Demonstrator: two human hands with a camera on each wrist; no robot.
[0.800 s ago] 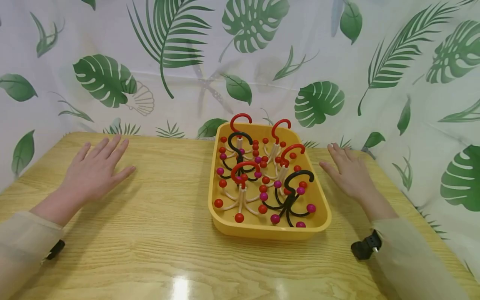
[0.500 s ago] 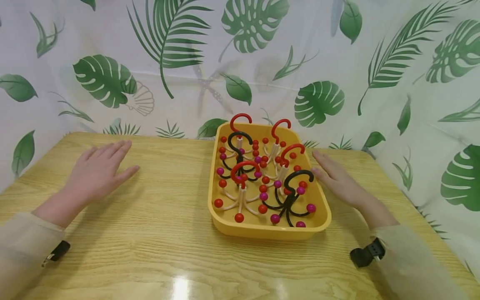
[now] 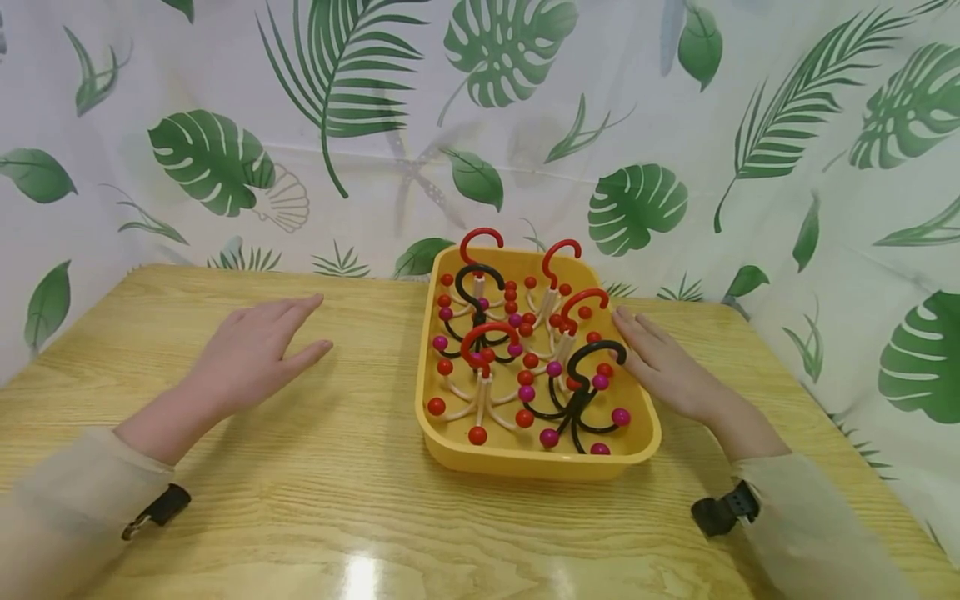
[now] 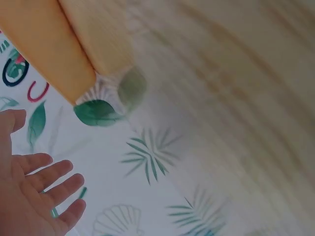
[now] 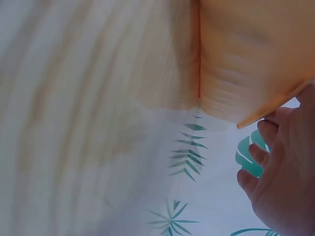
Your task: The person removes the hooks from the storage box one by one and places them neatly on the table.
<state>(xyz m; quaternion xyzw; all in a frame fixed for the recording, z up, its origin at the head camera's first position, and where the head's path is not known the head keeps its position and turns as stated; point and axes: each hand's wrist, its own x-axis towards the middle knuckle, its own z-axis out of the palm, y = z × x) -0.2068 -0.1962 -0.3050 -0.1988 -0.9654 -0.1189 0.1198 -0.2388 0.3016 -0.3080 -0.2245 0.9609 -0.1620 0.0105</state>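
A yellow plastic tray (image 3: pixel 525 467) stands on the table right of the middle in the head view. Several claw-shaped massagers lie in it: some with red hooked handles, such as the red-handled massager (image 3: pixel 484 388) at the front left, and others black, such as the black massager (image 3: pixel 579 402) at the front right. Each has prongs tipped with red or pink balls. My right hand (image 3: pixel 671 375) lies along the tray's right rim; in the right wrist view its fingers reach the rim. My left hand (image 3: pixel 255 354), fingers extended and holding nothing, hovers over the table left of the tray.
The light wooden table (image 3: pixel 322 500) spreads around the tray. Behind it hangs a white cloth (image 3: pixel 360 225) printed with green leaves, close to the tray's far end. Both wrists wear black straps.
My left hand has moved right, towards the tray. My right hand has moved left from beside the tray to its right rim. Tray and massagers stay in place.
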